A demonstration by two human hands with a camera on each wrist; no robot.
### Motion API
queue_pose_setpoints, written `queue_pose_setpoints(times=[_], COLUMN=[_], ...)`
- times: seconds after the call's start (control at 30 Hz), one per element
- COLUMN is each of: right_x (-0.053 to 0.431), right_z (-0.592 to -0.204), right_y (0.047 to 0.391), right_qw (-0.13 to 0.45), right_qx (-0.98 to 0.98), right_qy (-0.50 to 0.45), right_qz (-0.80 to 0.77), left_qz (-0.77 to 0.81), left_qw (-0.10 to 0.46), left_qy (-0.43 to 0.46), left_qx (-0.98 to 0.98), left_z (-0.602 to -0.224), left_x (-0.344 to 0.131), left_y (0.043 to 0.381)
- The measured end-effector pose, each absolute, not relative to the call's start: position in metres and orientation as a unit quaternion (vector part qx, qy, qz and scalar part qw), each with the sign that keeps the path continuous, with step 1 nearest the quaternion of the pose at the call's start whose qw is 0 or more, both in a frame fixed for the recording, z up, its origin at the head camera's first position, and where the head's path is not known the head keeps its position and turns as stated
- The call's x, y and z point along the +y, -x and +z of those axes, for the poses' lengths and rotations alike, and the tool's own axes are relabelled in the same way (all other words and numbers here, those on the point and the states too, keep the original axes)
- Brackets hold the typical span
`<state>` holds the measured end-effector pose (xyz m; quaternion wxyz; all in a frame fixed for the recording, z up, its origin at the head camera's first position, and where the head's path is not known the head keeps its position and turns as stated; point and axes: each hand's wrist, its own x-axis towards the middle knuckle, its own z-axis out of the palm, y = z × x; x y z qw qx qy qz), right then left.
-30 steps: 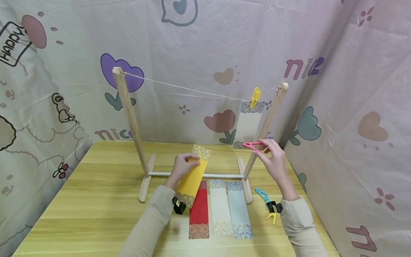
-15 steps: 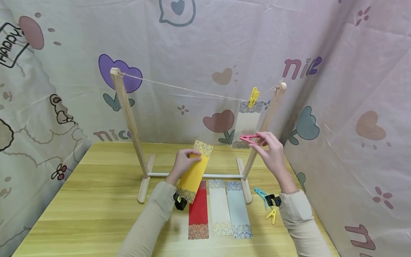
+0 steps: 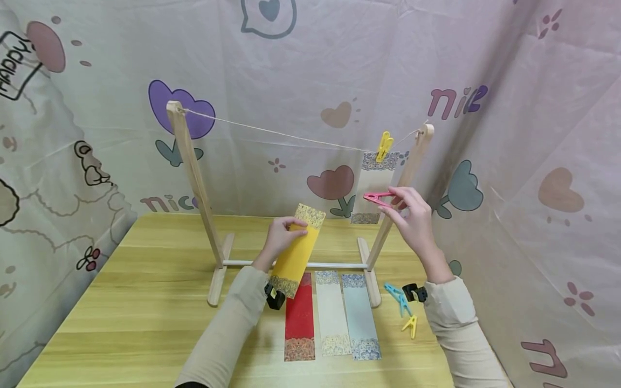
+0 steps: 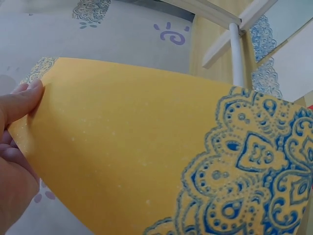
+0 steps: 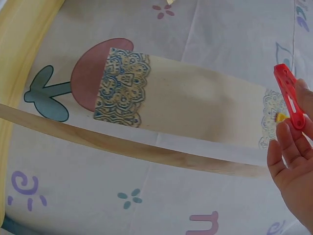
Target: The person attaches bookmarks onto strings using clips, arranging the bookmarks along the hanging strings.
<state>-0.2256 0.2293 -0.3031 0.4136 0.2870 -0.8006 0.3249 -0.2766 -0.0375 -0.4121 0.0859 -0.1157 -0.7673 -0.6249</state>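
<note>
My left hand (image 3: 282, 237) pinches a yellow bookmark-shaped card (image 3: 299, 248) near its upper end; the card has patterned lace-like bands at both ends and tilts above the table. In the left wrist view the card (image 4: 112, 127) fills most of the picture, with the thumb on its face. My right hand (image 3: 411, 215) pinches a pink clothespin (image 3: 377, 198) by its handle end, in front of the right post. Behind it a white card (image 3: 374, 186) hangs from the string (image 3: 281, 132), clipped by a yellow clothespin (image 3: 385, 146).
A wooden frame (image 3: 196, 172) with two posts carries the string. On the table (image 3: 121, 302) lie a red card (image 3: 299, 312), a cream card (image 3: 332, 310) and a light blue card (image 3: 359, 310). Blue clothespins (image 3: 399, 295) and a yellow clothespin (image 3: 411, 325) lie at right.
My left hand has raised the yellow card slightly, up and to the right. My right hand has lifted the pink clothespin a little higher. The hanging card stays put.
</note>
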Motion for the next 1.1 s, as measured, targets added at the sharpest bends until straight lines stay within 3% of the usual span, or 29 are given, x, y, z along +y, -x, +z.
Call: queue_pose_setpoints(times=[0.8,1.1], right_x=[0.213,0.206], right_z=[-0.256,-0.241], right_y=[0.237,0.243], right_qw=[0.446,0.446], right_qx=[-0.798,-0.805], right_qy=[-0.325,-0.321], right_qz=[0.241,0.225], left_qz=[-0.612,-0.609], left_qw=[0.137,0.133], left_qy=[0.177,0.179], left_qx=[-0.758,-0.761], left_z=[-0.381,-0.371], left_x=[-0.023,-0.016], left_y=[0.286,0.290])
